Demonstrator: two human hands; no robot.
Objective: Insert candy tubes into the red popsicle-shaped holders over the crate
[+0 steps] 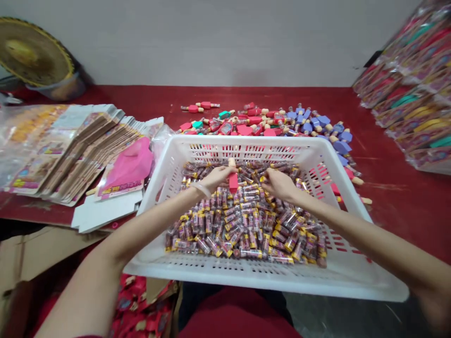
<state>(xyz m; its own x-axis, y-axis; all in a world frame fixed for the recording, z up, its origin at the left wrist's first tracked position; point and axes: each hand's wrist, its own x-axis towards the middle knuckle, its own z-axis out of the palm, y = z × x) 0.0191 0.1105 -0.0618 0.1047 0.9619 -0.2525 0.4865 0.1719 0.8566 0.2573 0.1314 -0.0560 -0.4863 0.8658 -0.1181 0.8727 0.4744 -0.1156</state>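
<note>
Piece (pixel 233 182) (red, pale-tipped) held mid-length by fingers (pixel 230 170) of left hand (pixel 219 176).

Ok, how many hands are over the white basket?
2: the left hand, left of the basket's middle, holding a red piece; the right hand, right of middle, its fingertips at a yellow-capped tube.

No wording is showing legibly: blurred characters are running along the printed card (pixel 121 188), and tiny, unreadable print is covering the small tubes (pixel 251 224)
</note>
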